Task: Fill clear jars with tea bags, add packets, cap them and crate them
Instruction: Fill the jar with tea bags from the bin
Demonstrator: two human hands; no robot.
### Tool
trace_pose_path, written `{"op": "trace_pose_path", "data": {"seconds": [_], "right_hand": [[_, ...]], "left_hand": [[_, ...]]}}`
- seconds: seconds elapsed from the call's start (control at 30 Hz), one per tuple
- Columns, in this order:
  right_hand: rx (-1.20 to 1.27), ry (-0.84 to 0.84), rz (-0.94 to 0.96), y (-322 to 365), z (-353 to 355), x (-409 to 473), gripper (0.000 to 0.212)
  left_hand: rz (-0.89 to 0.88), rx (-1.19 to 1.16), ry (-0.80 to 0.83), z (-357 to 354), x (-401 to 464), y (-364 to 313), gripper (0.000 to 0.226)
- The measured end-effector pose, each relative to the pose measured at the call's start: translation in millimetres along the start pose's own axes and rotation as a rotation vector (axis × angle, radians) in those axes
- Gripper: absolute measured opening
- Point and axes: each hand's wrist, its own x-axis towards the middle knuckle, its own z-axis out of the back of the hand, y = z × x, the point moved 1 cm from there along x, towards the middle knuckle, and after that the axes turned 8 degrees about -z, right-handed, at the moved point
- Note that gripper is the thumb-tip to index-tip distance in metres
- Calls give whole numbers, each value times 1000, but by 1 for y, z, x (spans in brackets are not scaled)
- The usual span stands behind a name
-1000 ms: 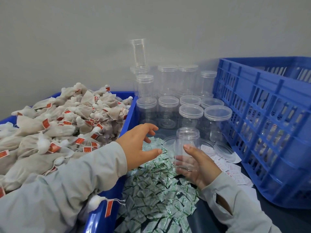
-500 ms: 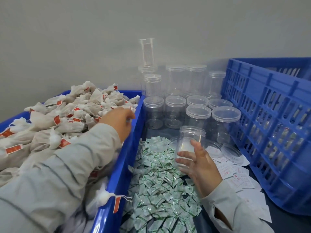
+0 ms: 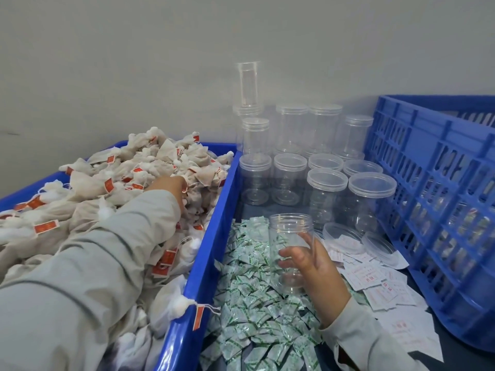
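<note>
Jar, uncapped and empty, stands upright at five o'clock over green packets, grasped by the right hand. Left hand, at nine o'clock, digs into tea bags; its grip cannot be told.

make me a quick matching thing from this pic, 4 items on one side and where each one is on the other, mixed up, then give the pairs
Things:
1. open jar
2. tea bags
3. green-printed packets
4. loose lid

Places:
A. heaped in the blue bin where the left hand reaches
B. lying flat near the slatted blue crate
C. upright in the right hand
D. spread loose between the bin and the white packets

Pairs: 1-C, 2-A, 3-D, 4-B
</note>
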Motion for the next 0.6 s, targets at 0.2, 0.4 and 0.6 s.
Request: {"op": "trace_pose_path", "data": {"seconds": [0.2, 0.4, 0.6], "right_hand": [[-47, 42, 10, -1, -1, -2, 52], [-80, 51, 24, -4, -1, -3, 55], [-136, 68, 36, -2, -4, -6, 61]], "left_hand": [[0, -167, -159, 11, -4, 2, 35], [1, -426, -390, 24, -15, -7, 45], [-118, -663, -462, 39, -37, -27, 31]]}}
